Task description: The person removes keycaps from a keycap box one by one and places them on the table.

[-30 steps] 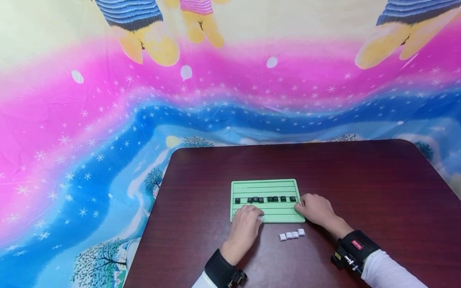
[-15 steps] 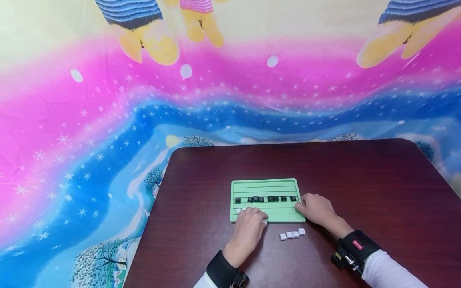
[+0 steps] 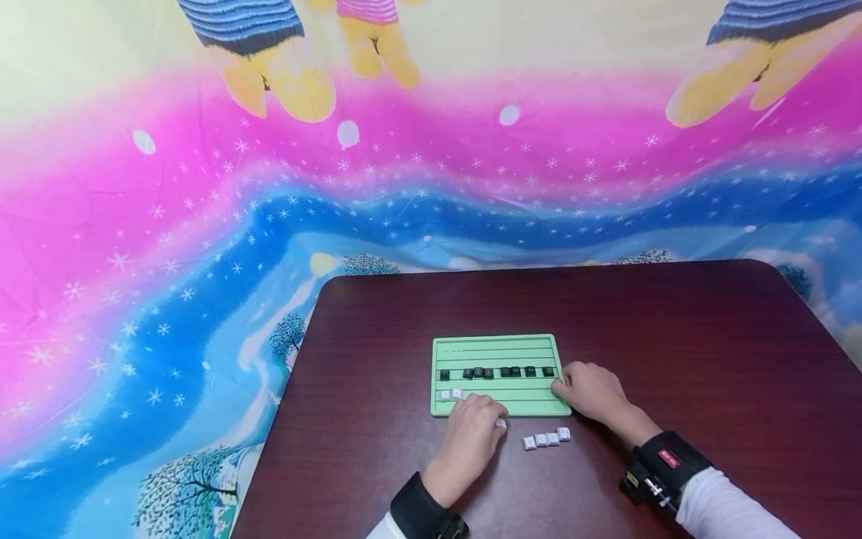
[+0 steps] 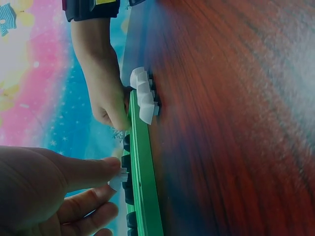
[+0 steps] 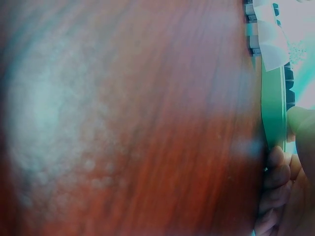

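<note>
A light green grooved board lies on the table with a row of black keycaps along one groove. Two white keycaps sit in a nearer groove at its left. My left hand is over the board's front edge and pinches a white keycap between thumb and fingertips. At the board's right edge, my right hand grips it, the thumb on the upper side and the fingers curled at the rim in the right wrist view. Part of the front groove is hidden behind the left hand.
A short row of several white keycaps lies on the dark red wooden table, in front of the board. Behind the table hangs a colourful printed cloth. Each wrist wears a black strap with a camera.
My left hand has drawn back toward me and slightly right with the white keycap, uncovering the two white keycaps in the board's groove. The right hand stays at the board's edge.
</note>
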`<state>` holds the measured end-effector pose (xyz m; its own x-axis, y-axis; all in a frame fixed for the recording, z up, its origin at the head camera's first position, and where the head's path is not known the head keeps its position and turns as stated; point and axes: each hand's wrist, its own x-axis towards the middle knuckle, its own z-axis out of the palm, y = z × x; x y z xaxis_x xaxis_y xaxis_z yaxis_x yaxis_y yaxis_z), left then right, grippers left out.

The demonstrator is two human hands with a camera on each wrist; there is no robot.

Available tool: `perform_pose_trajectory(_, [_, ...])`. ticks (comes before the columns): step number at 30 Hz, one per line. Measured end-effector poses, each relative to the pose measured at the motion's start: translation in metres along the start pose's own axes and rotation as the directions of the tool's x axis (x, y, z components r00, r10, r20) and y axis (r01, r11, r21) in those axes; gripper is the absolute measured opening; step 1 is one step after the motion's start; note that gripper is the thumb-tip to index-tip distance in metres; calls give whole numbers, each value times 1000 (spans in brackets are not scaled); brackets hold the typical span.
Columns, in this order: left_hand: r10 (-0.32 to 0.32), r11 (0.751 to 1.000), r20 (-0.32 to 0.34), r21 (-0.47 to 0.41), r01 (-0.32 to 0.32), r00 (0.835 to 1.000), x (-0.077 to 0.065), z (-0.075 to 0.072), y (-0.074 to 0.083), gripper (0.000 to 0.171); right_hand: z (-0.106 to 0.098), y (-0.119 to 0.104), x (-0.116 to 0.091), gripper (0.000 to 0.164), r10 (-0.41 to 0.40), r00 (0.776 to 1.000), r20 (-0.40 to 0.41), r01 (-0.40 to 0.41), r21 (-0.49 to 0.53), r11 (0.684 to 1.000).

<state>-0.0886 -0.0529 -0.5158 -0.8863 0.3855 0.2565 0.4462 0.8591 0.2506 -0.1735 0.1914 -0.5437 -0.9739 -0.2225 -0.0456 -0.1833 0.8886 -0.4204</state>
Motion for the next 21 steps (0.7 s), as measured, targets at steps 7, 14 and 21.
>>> perform_pose_trajectory(7, [46,999,-18,7,-46,999,-2,3,4,13,0,1,-1,39,-1,1000,-2,1,-1,1000])
perform_pose_trajectory(14, [66,997,-15,27,-66,998,-4,8,8,15,1,2,-1,38,-4,1000,4,4,0,1000])
perform_pose_trajectory(21, [82,996,6,30,-82,997,-5,10,12,16,2,2,0,38,-1,1000,2,1,-10,1000])
